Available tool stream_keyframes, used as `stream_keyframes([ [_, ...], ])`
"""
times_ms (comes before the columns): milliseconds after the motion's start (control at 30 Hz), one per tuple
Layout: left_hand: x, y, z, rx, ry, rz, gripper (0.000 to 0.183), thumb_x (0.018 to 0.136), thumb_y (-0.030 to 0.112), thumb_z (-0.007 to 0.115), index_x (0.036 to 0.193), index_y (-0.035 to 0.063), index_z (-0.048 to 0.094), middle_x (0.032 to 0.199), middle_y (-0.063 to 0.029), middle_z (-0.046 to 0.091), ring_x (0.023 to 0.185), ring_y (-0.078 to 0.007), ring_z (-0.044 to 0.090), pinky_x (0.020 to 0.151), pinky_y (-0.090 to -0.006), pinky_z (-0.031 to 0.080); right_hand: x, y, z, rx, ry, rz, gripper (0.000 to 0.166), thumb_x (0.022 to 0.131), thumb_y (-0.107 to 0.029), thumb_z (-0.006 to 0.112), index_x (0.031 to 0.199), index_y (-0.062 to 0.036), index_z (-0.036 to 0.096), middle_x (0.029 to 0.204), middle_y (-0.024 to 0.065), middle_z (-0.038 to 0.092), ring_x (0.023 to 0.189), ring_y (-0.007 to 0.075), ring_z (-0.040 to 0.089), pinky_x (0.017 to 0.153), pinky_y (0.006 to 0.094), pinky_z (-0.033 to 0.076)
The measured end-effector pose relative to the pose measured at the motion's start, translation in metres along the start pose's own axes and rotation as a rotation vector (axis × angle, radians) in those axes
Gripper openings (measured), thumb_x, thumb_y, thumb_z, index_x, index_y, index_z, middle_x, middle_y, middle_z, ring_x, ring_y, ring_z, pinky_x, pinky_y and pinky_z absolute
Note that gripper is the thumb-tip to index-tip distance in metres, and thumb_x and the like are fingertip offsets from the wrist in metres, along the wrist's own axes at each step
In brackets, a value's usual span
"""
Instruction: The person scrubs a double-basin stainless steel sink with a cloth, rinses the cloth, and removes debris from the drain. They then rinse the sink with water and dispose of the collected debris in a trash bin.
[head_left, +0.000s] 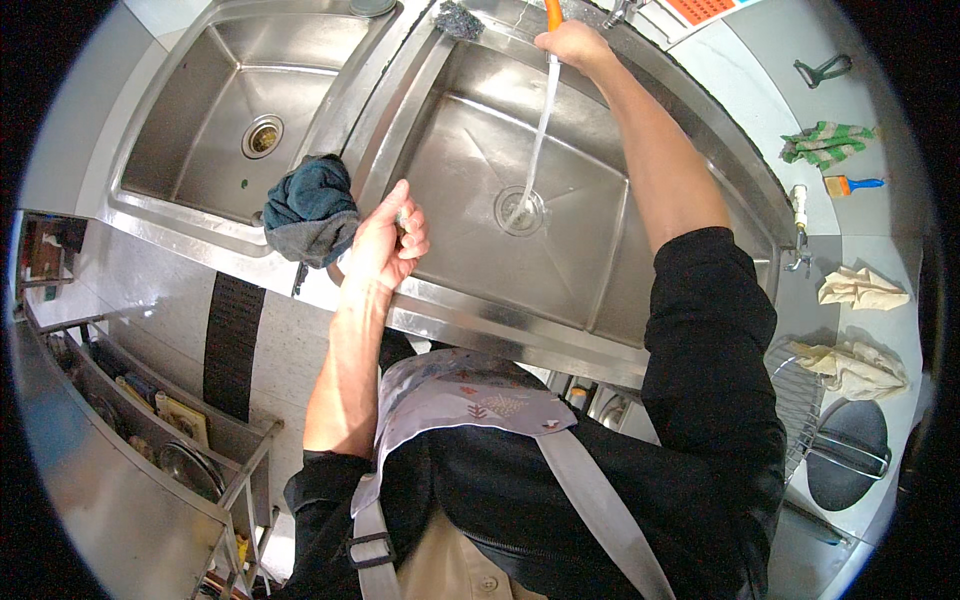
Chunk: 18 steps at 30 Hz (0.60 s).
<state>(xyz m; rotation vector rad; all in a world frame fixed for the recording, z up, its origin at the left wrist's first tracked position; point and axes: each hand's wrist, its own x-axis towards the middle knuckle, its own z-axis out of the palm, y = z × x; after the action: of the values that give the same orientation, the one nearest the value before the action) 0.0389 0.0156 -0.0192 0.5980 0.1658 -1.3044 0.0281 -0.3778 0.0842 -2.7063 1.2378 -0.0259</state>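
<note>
My right hand (577, 43) grips the lower end of an orange hose or faucet spout (553, 13) at the far edge of the right steel sink (480, 300). Water (541, 127) runs from it in a thin stream to the drain (518, 211). Over the near left corner of that sink, my left hand (391, 236) is curled, thumb up, around something small that its fingers mostly hide. Just left of it, a dark teal and grey cloth (313, 210) lies bunched on the divider between the sinks.
A second steel sink (225, 112) with bits in its drain is at the left. A dark scouring pad (459, 20) rests on the far rim. Cloths (862, 289), a brush (853, 185) and a peeler (823, 70) are along the right wall. A metal rack (247, 465) stands lower left.
</note>
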Motion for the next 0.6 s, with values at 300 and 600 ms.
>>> stream_keyframes([
  [300, -0.001, -0.001, -0.003, 0.017, -0.008, 0.007, 0.038, 0.101, 0.035, 0.055, 0.071, 0.0123, 0.048, 0.065, -0.0015, 0.050, 0.049, -0.0102, 0.039, 0.039, -0.0211, 0.028, -0.017, -0.009, -0.010, -0.074, -0.051, 0.091, 0.057, 0.080, -0.049, 0.061, 0.122, -0.0115, 0.067, 0.126, 0.0168, 0.065, 0.119, 0.0347, 0.061, 0.100, 0.0459, 0.048],
  [600, -0.004, 0.001, -0.002, -0.020, 0.022, 0.028, 0.037, 0.100, 0.034, 0.058, 0.073, 0.0124, 0.047, 0.063, -0.0018, 0.047, 0.049, -0.0105, 0.039, 0.039, -0.0215, 0.025, -0.035, 0.030, 0.038, 0.442, -0.177, -0.119, 0.031, 0.082, -0.032, 0.060, 0.087, -0.0022, 0.070, 0.089, 0.0194, 0.071, 0.080, 0.0379, 0.068, 0.073, 0.0477, 0.053],
])
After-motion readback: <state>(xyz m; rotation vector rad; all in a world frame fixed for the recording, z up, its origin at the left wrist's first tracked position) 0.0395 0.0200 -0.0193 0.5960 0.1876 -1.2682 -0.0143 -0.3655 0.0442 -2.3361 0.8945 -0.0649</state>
